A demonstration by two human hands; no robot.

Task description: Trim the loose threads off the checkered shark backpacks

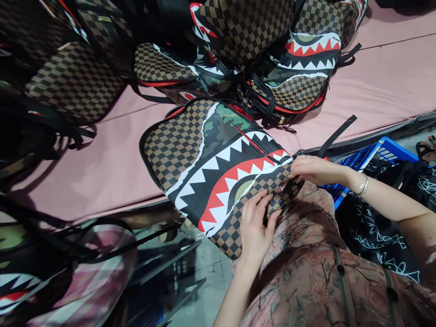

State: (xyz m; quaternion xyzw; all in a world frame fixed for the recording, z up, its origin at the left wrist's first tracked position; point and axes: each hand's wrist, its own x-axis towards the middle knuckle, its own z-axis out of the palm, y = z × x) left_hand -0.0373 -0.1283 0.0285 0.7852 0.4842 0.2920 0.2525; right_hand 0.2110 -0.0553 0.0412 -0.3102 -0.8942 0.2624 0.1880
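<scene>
A checkered backpack (218,181) lies at a slant across the table's front edge and my lap. Its front carries a camouflage patch and a red, white and black shark-mouth print. My left hand (257,222) rests on the lower checkered part, fingers apart and bent a little against the surface. At the bag's right-hand edge, my right hand (311,170) is closed on the backpack's rim, close to a small red-and-dark part. What exactly sits under those fingertips is hidden. A black strap (337,136) sticks out beyond this hand.
More backpacks of the same print (296,77) are piled along the back of the pink-covered table (384,68). Dark bags (75,81) crowd the left. A person's plaid garment (102,268) shows at lower left. A blue plastic chair (361,159) and black patterned fabric (374,222) lie right.
</scene>
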